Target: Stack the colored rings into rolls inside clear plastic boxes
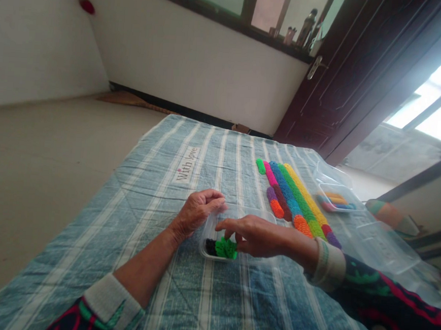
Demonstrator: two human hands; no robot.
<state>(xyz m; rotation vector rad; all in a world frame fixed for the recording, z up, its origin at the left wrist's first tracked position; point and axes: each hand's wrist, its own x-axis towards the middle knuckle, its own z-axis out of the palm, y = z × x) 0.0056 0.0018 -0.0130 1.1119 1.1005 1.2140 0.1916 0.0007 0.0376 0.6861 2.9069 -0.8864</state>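
A clear plastic box (pixel 210 225) lies on the blue striped bedcover (pixel 154 180). Inside it sit green ridged pieces (pixel 226 248) and a black piece (pixel 210 245). My right hand (pixel 253 234) reaches into the box, its fingertips pinched on the green pieces. My left hand (pixel 198 210) rests at the box's far left rim with the fingers curled shut; I cannot make out anything in it. Rows of coloured ridged pieces (pixel 294 201) in pink, blue, green, yellow, orange and purple lie side by side beyond the box.
A second clear box (pixel 336 200) with a few coloured pieces stands at the right, next to a clear lid (pixel 382 244). The bed's left edge drops to a pale floor (pixel 33 160). A dark wooden door (pixel 358 69) stands behind.
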